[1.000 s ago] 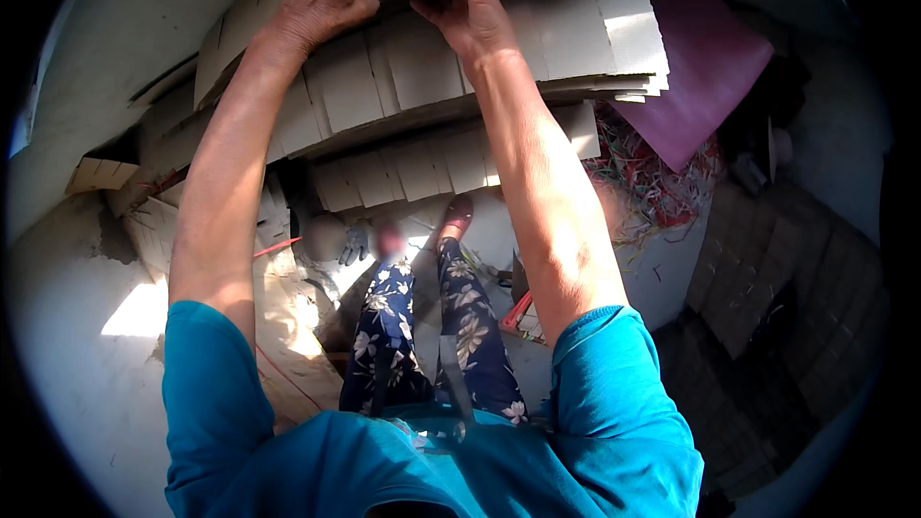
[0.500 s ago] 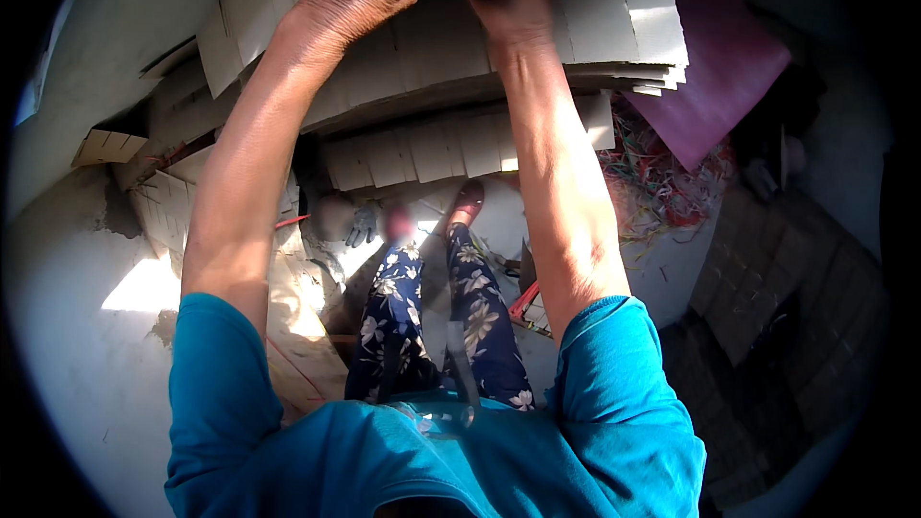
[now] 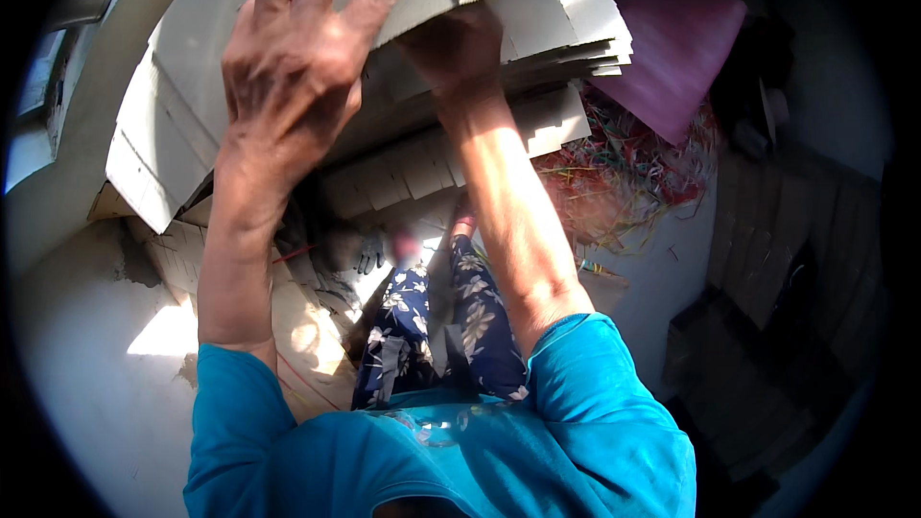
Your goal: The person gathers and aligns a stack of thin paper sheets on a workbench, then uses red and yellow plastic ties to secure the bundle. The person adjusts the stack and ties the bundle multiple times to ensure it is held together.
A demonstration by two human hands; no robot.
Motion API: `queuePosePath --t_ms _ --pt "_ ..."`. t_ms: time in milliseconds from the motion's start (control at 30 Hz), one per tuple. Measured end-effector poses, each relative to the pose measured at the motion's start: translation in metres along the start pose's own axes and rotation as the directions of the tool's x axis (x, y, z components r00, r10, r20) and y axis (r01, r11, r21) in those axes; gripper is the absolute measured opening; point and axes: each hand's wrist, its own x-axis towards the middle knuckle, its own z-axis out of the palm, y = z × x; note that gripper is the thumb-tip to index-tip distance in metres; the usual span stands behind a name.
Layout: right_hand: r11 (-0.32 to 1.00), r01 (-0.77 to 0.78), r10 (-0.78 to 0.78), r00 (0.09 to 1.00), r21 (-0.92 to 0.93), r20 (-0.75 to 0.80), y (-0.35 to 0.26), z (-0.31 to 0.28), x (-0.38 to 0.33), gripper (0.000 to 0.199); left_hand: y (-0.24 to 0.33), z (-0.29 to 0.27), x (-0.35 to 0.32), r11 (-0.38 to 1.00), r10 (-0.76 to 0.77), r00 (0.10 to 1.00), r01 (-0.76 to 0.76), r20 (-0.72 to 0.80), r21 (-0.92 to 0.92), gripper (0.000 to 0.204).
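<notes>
Floor at 8 o'clock: pale concrete floor [image 3: 86,393] with a sun patch, flattened cardboard sheets [image 3: 297,326] lying on it beside the person's legs in blue floral trousers [image 3: 436,326].

Left hand [image 3: 293,67], at about 11 o'clock: fingers spread wide and pressed flat against the underside of the stack of flattened cardboard boxes [image 3: 537,10] held up near head height. It is an open-palm brace, not a pinch; the fingertips run up over the front edge of the grey sheets.

The stack fills 10 to 1 o'clock. It looks like many thin, folded carton blanks, layered and fanned at the free corners. Judgement: each sheet is light and fairly stiff along its flutes, but the bundle is bulky, loose and probably weighty together; the smooth grey faces could slide over one another, so layers may shear out if the stack tilts. The best hold seems to be underneath with flat palms, well apart, thumbs or fingers hooked over an edge to stop slippage. The corners droop and would crease if gripped alone.

Right hand [image 3: 460,48], at 12 o'clock: in shadow beneath the stack, touching it; how far its fingers are curled cannot be told.

At 2 o'clock: a magenta sheet [image 3: 672,48] above a tangle of red and yellow scraps [image 3: 624,182]. At 4 o'clock: dark stacked cardboard [image 3: 767,326], well apart from both hands.
</notes>
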Motion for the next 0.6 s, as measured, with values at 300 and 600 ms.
queuePosePath --t_ms 300,600 --pt "0.978 0.012 -0.157 0.702 -0.209 -0.695 0.024 -0.093 -0.191 0.034 0.112 -0.034 -0.117 0.96 0.236 0.97 -0.224 0.061 -0.168 0.038" --pt "0.977 0.089 -0.214 0.356 -0.195 -0.91 0.048 -0.184 -0.348 0.034 0.216 0.023 -0.253 0.885 0.246 0.941 -0.12 0.232 -0.45 0.056"
